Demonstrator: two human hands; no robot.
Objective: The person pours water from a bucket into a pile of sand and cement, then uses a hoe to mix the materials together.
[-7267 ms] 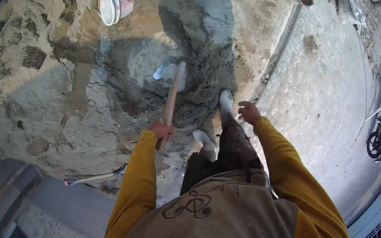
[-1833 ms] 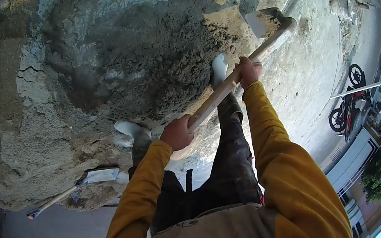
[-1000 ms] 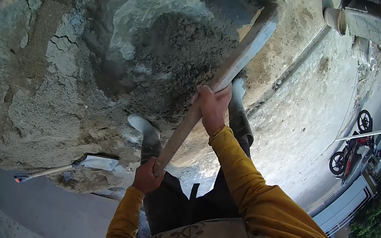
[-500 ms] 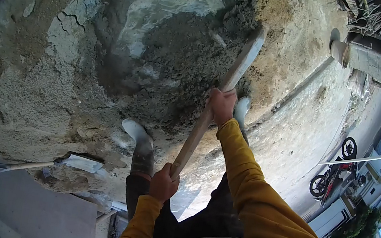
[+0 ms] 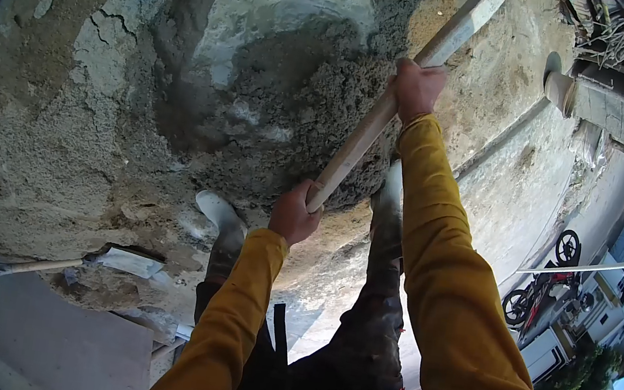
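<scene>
Gripping a long pale wooden tool handle [image 5: 354, 153], both bare hands are clenched tight around it. The left hand [image 5: 295, 215] wraps the butt end, low and close to the body. The right hand [image 5: 416, 88] closes round the shaft well farther up, at the end of an outstretched mustard-yellow sleeve [image 5: 434, 236].

The handle slants up to the right and leaves the top edge of view, so its working head is hidden. It hangs over the near edge of a heap of wet dark-grey mortar [image 5: 300, 106]. This heap fills the hollow middle of a broad mound of pale dry sand and cement [image 5: 41, 133] on the ground.

The handle looks stiff and hard, and is probably gritty with cement dust. Any load of wet mix at its far end would be heavy. A wide-spaced hold, one hand at the butt and one nearer the head, suits that weight.

Two white rubber boots [image 5: 217, 214] stand at the mound's near edge, just below the hands. A second tool with a flat pale blade [image 5: 119, 260] lies at the mound's lower-left edge. A parked motorbike [image 5: 547, 284] stands well apart, on paved ground to the right.
</scene>
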